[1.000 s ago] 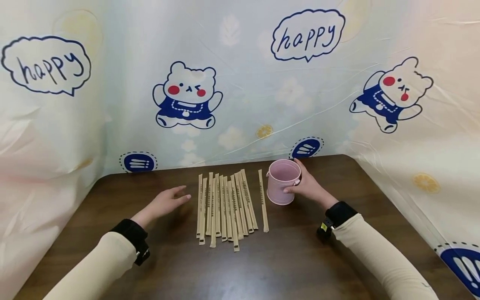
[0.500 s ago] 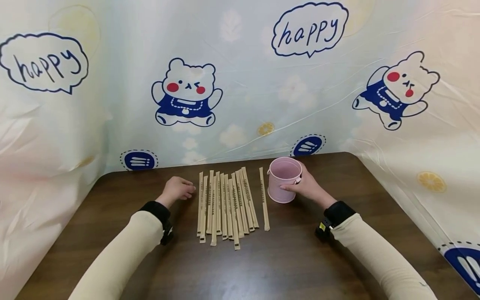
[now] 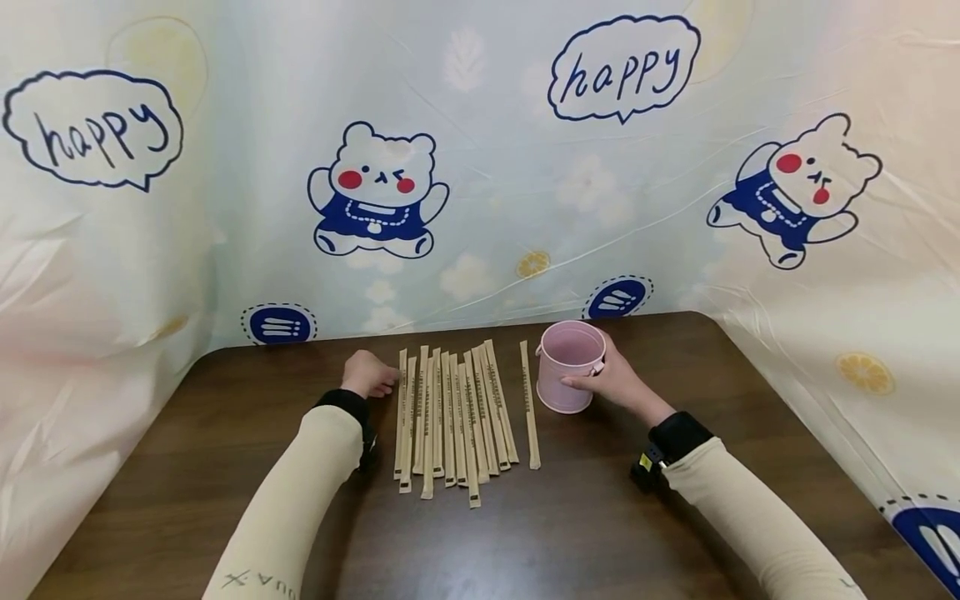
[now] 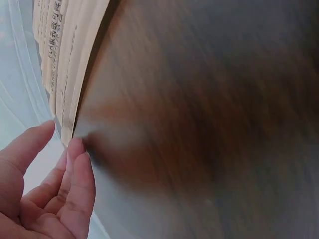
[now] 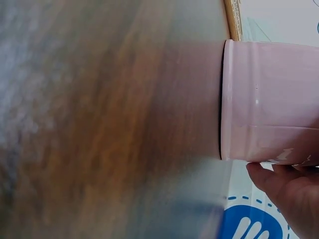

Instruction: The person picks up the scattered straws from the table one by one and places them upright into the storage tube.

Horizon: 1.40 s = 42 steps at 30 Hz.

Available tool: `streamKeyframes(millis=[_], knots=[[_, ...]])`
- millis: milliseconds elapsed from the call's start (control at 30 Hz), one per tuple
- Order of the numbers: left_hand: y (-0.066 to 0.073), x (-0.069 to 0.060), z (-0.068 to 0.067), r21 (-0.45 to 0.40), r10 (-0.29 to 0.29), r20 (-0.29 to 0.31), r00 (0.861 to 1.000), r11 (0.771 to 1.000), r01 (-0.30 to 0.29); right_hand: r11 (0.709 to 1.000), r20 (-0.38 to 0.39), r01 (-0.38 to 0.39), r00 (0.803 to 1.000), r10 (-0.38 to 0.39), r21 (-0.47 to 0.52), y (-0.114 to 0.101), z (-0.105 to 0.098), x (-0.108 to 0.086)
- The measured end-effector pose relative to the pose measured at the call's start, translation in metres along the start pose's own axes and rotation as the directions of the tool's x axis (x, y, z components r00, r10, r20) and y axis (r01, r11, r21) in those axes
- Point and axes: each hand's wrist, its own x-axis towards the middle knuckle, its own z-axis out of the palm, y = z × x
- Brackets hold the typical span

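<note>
Several straws in brown paper wrappers lie side by side on the dark wooden table, printed with small dark characters. A single wrapped straw lies apart, right of the row. My left hand is at the far end of the leftmost straw. In the left wrist view its fingertips reach the straw's end, with the thumb apart from the fingers. A pink bucket stands upright beside the lone straw. My right hand grips its right side, thumb in front; other fingers are partly hidden behind it.
A printed cloth with bears and "happy" bubbles hangs behind the table and along both sides. The table's back edge runs just behind the straws and bucket.
My left hand has moved right and slightly away from me, to the leftmost straw, its fingers bending more. The right hand has kept its hold on the bucket, which stays in place.
</note>
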Motion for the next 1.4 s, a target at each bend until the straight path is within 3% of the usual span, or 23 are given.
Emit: streamKeyframes(millis=[267,800,967,1133,1267,1400], knots=[[0.009,0.000,0.004,0.015,-0.012,0.004,1.000,1.000,0.012,0.999,-0.003,-0.006,1.000,0.006,0.032,0.001,-0.001,0.000],[0.007,0.000,0.007,0.042,0.012,-0.024,1.000,0.999,-0.011,0.999,-0.002,0.032,0.999,-0.032,0.037,0.007,0.002,0.002],[0.001,0.002,0.002,-0.063,0.011,0.062,0.998,0.998,-0.007,0.999,-0.002,0.037,0.999,-0.037,0.039,0.007,0.000,0.002],[-0.007,0.004,-0.005,-0.203,0.019,0.152,0.988,0.979,0.012,1.000,0.007,0.015,1.000,-0.016,0.025,0.005,-0.001,0.002],[-0.007,0.006,-0.009,-0.272,0.030,0.155,0.987,0.962,0.014,1.000,0.005,0.000,1.000,0.000,0.020,0.003,-0.001,0.003],[-0.002,0.005,-0.015,-0.298,0.079,0.135,0.988,0.954,-0.036,1.000,0.008,-0.010,1.000,0.010,0.015,0.002,0.000,0.002]])
